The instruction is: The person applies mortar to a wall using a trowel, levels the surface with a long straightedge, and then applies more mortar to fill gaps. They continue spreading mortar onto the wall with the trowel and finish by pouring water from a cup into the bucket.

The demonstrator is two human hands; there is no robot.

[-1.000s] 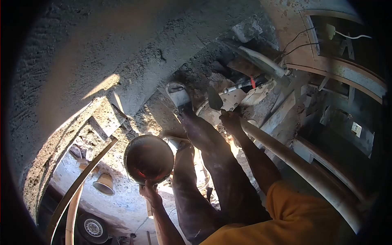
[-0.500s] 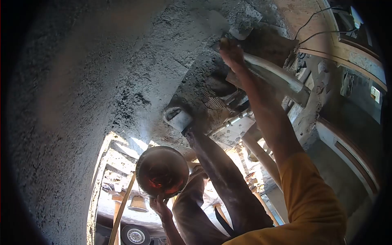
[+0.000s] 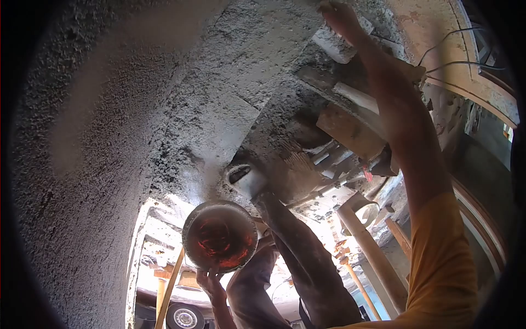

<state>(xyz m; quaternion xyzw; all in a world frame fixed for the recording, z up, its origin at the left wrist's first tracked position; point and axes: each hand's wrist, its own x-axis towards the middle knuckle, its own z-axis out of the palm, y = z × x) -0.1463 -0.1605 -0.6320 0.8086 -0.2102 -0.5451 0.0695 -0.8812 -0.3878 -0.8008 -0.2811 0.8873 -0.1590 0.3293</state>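
In the lower middle, my left hand [image 3: 211, 285] grips the near rim of a round, dark mortar pan [image 3: 220, 236]. Its inside shows red-orange patches, and its rim is crusted grey. My right arm reaches up at the right, and my right hand [image 3: 342, 22] is by the top edge, in front of a pale block [image 3: 335, 45]. Its fingers are curled closed; whatever they hold is cut off or hidden. A rough grey plastered surface [image 3: 213, 109] spreads beyond both hands.
My foot [image 3: 246, 181] stands by rubble and boards [image 3: 350, 131]. A rough wall [image 3: 93, 192] rises at the left. Wooden poles [image 3: 372, 249] lean at the lower right, with loose cables [image 3: 455, 63] at the upper right. A vehicle wheel [image 3: 184, 317] shows at the bottom.
My right hand has moved up and to the right, away from the pale curved pole, to the top edge. The mortar pan stays in my left hand, its inside showing more red.
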